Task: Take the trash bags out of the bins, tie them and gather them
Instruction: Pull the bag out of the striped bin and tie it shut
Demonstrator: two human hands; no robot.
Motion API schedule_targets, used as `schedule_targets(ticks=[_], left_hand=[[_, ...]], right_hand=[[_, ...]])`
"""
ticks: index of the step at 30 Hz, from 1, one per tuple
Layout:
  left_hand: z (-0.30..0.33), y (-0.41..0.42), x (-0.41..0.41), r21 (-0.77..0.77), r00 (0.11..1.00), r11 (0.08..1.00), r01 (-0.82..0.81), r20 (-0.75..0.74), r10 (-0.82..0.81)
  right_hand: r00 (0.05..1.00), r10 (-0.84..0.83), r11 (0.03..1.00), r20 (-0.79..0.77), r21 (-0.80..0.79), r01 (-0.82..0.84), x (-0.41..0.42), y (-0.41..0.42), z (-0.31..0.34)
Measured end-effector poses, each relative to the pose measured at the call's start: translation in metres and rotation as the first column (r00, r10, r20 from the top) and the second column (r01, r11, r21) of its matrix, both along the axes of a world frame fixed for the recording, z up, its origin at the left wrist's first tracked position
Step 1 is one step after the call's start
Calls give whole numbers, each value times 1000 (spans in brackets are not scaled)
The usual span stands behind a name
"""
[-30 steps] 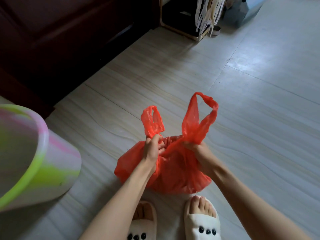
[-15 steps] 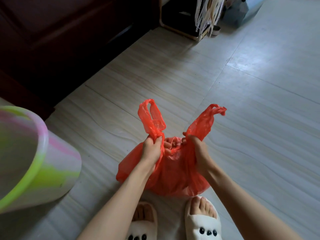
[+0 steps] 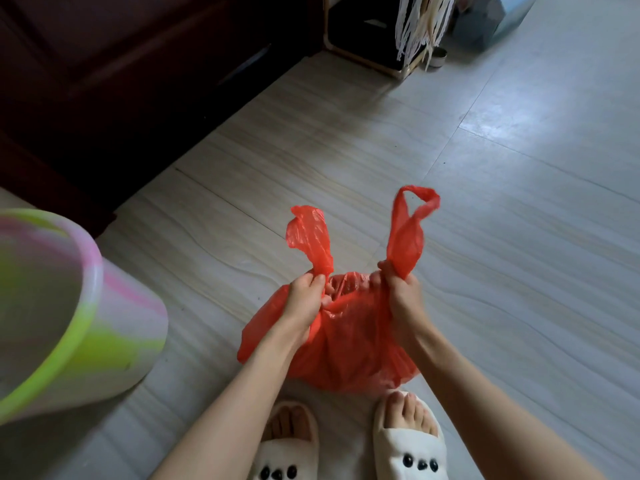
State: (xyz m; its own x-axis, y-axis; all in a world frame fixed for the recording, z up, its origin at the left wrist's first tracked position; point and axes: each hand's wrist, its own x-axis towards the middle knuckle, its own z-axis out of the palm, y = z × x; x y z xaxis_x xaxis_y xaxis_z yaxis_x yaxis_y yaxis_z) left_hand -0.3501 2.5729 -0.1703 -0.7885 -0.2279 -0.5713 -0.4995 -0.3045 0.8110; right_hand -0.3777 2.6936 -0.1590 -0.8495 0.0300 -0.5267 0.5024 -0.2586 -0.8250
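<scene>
Both handles now farther apart, each fisted by left hand [image 3: 304, 299], right hand [image 3: 403, 297]; red bag [image 3: 349, 351] before slippers [image 3: 408, 452]; bin [image 3: 79, 306] left.

One red bag [image 3: 349, 344] with two handles, near centre. Two hands: left hand [image 3: 304, 299], right hand [image 3: 403, 296], each gripping a handle. One bin [image 3: 114, 327], near left. Two slippers [image 3: 408, 455] at the near edge.

text: none legible | labels: none | numbers: none
</scene>
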Motion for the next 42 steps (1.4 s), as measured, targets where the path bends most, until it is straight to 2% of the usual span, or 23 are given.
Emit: schedule_targets(ticks=[2,4,6,10,13,14,17,19,21,23,25,26,28,30,32,34,35,37,39,40,42], left_hand=[[-2,3,0,-56,999,997,-46,-6,45],[-4,6,0,-77,998,995,-65,19,66],[-4,7,-1,-125,998,991,-42,31,46],[-5,8,2,-192,998,981,-19,60,31],[-5,6,0,-252,994,966,67,105,-41],[-4,5,0,-218,992,971,97,105,-76],[3,2,5,126,981,974,189,23,-193],[5,-3,8,182,939,922,341,-97,-329],[6,-7,10,115,888,886,449,-170,-428],[9,-9,10,-4,878,883,469,-107,-467],[7,-6,6,-164,911,898,409,14,-412],[4,-5,3,-236,942,912,335,77,-326],[-2,0,-2,-295,982,940,171,131,-138],[-1,2,-3,-212,996,976,42,87,-24],[2,4,2,-86,999,996,-2,51,6],[0,3,8,-8,999,999,38,20,-38],[0,3,11,31,997,997,74,5,-74],[0,-1,14,87,990,986,142,-17,-141],[2,-3,18,85,975,972,221,-42,-218],[3,-4,19,67,963,961,268,-55,-264],[7,-4,19,39,944,944,329,-50,-327]], right_hand=[[984,140,952,-109,289,-104,3,-3,-1],[945,275,873,-178,457,-168,3,-4,-1],[921,350,839,-170,493,-228,5,-4,1],[873,478,796,-90,465,-388,10,-4,2],[830,538,811,-145,356,-464,11,-4,7],[839,518,832,-166,327,-448,10,-5,10],[856,470,824,-214,454,-339,7,-1,3],[827,506,770,-244,561,-305,7,0,-3],[764,585,704,-272,638,-312,9,1,-6],[643,708,606,-293,718,-341,11,-1,-6],[544,785,532,-298,774,-343,11,-2,-9],[528,793,528,-303,774,-349,12,-3,-12],[573,773,553,-273,734,-395,12,-1,-15],[671,696,658,-256,601,-453,13,0,-16],[794,565,801,-226,381,-462,14,4,-14],[857,484,875,-177,112,-471,14,6,-12],[855,496,864,-152,-9,-503,13,6,-11],[801,594,774,-72,-220,-593,8,8,-11],[727,685,717,57,-230,-658,2,9,-8],[731,673,735,113,-207,-646,-1,8,-6],[819,546,838,180,-123,-532,-3,5,-4]])
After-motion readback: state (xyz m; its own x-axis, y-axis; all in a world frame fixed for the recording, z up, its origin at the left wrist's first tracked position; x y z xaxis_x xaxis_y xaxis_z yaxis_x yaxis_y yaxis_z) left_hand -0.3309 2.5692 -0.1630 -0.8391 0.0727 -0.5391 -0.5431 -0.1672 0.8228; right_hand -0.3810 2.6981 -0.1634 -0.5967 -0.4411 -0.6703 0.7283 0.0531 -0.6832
